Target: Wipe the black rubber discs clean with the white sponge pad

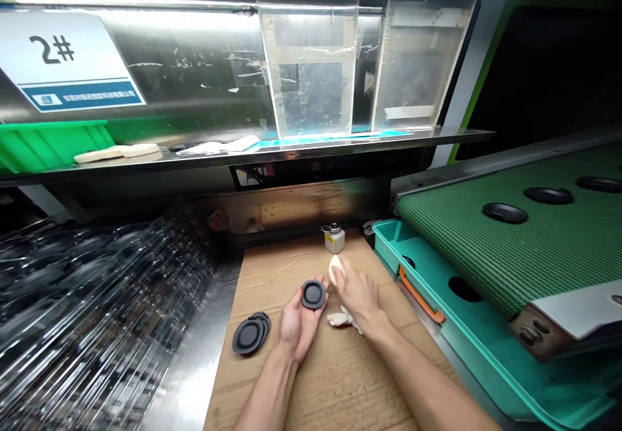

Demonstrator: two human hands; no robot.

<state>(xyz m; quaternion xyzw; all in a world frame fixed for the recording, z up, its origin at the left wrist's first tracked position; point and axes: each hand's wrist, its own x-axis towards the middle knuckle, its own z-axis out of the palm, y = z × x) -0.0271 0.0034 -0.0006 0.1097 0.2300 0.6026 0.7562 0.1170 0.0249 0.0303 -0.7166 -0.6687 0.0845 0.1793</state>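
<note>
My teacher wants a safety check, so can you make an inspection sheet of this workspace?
surface: cardboard sheet, brown, with creases
job's things: black rubber disc; white pad
clutter: stacked black discs; crumpled white rag; small white bottle
grips: left hand holds the disc; right hand holds the pad
cables: nothing seen
surroundings: green conveyor belt carrying black discs; teal tray; "2#" sign

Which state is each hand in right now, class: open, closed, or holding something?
Left hand: holding a black round disc.
Right hand: fingers closed on a white pad.
</note>
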